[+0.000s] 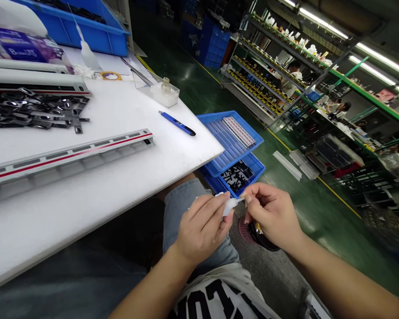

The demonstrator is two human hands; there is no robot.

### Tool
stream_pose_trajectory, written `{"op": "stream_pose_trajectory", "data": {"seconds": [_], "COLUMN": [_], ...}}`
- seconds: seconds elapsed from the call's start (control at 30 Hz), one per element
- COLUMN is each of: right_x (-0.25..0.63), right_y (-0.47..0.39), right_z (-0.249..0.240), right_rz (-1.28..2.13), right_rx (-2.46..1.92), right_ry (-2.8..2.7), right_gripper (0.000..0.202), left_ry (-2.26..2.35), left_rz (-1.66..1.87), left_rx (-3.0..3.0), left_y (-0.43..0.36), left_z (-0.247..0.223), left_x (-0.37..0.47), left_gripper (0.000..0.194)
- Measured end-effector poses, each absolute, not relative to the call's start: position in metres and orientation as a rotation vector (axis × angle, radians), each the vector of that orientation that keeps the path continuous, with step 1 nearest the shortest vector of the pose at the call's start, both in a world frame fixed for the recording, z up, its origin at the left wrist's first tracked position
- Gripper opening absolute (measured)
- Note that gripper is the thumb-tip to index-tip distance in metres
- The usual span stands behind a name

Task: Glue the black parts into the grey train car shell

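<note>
My left hand (202, 226) is wrapped round a small white squeeze bottle (230, 206), held over my lap beyond the table's edge. Its body is mostly hidden by the fingers. My right hand (272, 215) pinches the thin nozzle tip of that bottle between thumb and fingertips. On the white table (119, 173) lies a long model train carriage shell (69, 153), white with a red stripe. Farther back stands another white bottle with a long thin nozzle (89, 56). A blue utility knife (177, 122) rests near the table's right corner.
Dark shiny metal-like parts (36, 108) are heaped at the left. A clear tray (159, 94) with a small jar, a roll of yellow tape (111, 75) and a blue bin (86, 29) sit behind. Stacked blue crates (257, 142) stand beyond the corner; people work near distant shelves.
</note>
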State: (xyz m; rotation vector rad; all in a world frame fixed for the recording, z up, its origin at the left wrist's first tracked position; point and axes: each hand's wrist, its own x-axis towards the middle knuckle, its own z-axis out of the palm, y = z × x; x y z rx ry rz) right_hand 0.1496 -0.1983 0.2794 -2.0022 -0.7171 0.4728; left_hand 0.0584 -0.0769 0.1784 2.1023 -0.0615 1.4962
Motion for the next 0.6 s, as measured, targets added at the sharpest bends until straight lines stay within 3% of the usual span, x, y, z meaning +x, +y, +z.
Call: {"op": "stream_pose_trajectory", "data": {"seconds": [0.37, 0.6], "right_x": [0.150, 0.149], "right_y": [-0.204, -0.206], "right_z": [0.269, 0.279], "right_rz": [0.273, 0.138], "right_rx": [-2.101, -1.988], "right_ry": [-0.913, -1.154], "right_gripper": [0.008, 0.009], "left_ry": [-0.093, -0.200], "left_rz": [1.419, 1.085], "left_rx": [1.945, 1.756], "left_y": [-0.071, -0.061], "left_z": [0.181, 0.194], "left_x": [0.064, 0.061], "left_gripper": [0.037, 0.025]}}
